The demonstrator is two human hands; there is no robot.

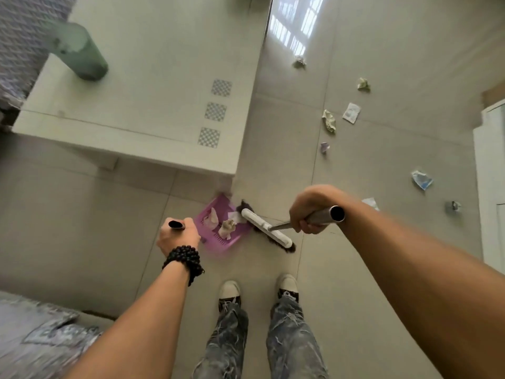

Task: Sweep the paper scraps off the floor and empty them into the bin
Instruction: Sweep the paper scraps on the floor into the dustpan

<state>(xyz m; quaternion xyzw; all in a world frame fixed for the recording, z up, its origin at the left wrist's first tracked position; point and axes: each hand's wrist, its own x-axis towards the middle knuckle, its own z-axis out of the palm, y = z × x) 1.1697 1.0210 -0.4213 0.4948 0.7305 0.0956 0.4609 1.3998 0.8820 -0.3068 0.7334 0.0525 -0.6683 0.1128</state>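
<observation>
A pink dustpan (213, 246) rests on the tiled floor ahead of my feet, with a few crumpled paper scraps (228, 227) lying in it. My left hand (177, 237) is closed on the dustpan's black handle. My right hand (307, 214) grips the metal pole of a broom (266, 228), whose white head and dark bristles sit against the dustpan's right edge. Several more scraps lie on the floor to the right: a crumpled one (329, 120), a flat packet (351, 112), a blue wrapper (422, 179). A green bin (87, 56) stands at the far left by the wall.
A tiled wall corner (218, 165) juts out just behind the dustpan. A white cabinet (489, 173) lines the right edge. A foil-covered object (35, 332) lies at the lower left. My two shoes (229, 292) stand close behind the dustpan.
</observation>
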